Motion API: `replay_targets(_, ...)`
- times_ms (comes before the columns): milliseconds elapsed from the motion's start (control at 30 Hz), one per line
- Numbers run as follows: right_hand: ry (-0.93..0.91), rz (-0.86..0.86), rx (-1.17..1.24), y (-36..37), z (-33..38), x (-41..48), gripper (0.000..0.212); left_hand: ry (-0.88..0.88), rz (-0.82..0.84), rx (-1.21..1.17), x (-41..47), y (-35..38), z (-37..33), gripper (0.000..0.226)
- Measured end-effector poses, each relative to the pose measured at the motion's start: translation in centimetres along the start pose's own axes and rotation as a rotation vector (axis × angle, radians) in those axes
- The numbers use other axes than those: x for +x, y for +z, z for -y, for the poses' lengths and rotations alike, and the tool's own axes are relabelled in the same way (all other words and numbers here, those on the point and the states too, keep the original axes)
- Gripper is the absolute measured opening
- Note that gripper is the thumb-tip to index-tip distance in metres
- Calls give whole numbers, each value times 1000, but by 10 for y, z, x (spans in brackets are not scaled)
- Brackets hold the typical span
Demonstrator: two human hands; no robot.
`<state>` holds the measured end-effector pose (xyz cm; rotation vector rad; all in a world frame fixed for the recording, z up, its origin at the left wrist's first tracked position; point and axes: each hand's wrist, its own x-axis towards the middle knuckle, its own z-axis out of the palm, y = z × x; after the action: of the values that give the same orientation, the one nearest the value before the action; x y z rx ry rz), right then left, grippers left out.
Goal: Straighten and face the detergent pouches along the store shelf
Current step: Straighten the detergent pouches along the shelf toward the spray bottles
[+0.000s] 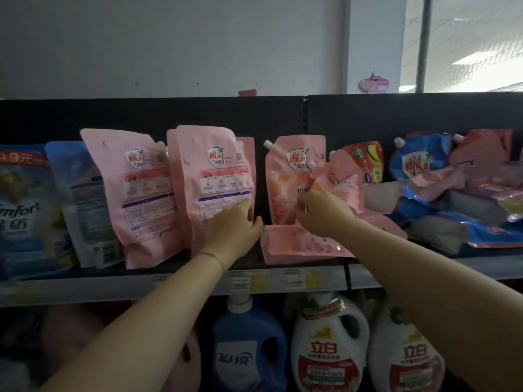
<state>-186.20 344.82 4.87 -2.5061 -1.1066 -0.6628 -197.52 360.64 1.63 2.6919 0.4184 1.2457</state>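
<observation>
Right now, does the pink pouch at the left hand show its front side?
No, the pink pouch at the left hand shows its back label.

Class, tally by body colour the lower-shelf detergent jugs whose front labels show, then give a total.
Blue jug: 1
White jugs: 2
Total: 3
A pinkish shape left of the blue jug is too hidden by the forearm to count.
</observation>
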Motion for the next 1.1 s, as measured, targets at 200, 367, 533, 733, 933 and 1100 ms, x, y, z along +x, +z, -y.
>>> replay_targets(200, 76, -48, -27, -13, -44, -11, 14, -142, 201, -111, 23, 26, -27, 22)
replay_targets(367, 145, -48, 30, -13, -61, -19, 14, -118, 316, -91, 27, 29, -39, 19)
replay_targets(533, 114, -24, 41, -12, -56, -18, 13, -115, 377, -86, 42, 29, -46, 17)
replay_targets(733, 118, -83, 36, -15, -69, -23, 19, -121, 436, -91, 54, 44, -52, 17)
replay_targets(933, 257, -193, 101, -20, -101, -17, 25, -178, 481, -189, 69, 63, -64, 22)
replay_targets(1100, 371, -109, 153, -24, -123, -4, 28, -209, 591, -120, 81, 71, -77, 22)
